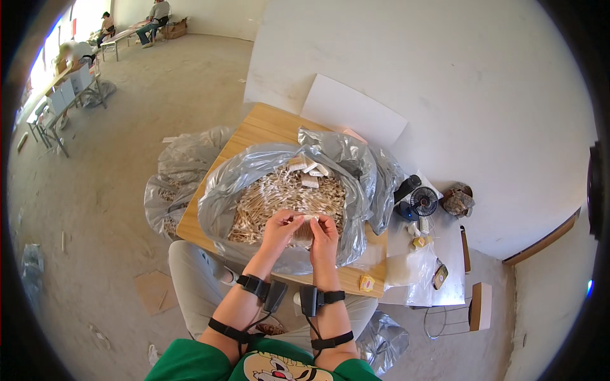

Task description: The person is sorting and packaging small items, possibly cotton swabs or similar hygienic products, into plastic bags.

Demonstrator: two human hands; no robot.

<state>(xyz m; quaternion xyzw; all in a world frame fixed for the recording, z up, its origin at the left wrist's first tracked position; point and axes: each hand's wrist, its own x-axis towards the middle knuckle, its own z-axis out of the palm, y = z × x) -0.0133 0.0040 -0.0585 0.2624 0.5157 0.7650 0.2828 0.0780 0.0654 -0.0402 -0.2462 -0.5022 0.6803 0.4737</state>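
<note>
Both my hands meet over the near side of a big grey plastic bag (219,190) that lies wide on the table. Loose cotton swabs (273,193) with wooden sticks fill it. Between my left hand (281,230) and my right hand (324,239), fingers pinched, is a small bundle of cotton swabs (304,236), its pale tips up by my thumbs. Whether a clear wrapper surrounds this bundle I cannot tell. Several small packs of swabs (309,180) rest on the heap toward its far side.
The wooden table (262,120) carries a yellow-and-white small box (366,283). To the right, a white surface (397,294) holds a small black fan (424,200), clear bags (416,270) and a phone (440,277). Grey bags (184,159) stand at left. Other people sit at far tables.
</note>
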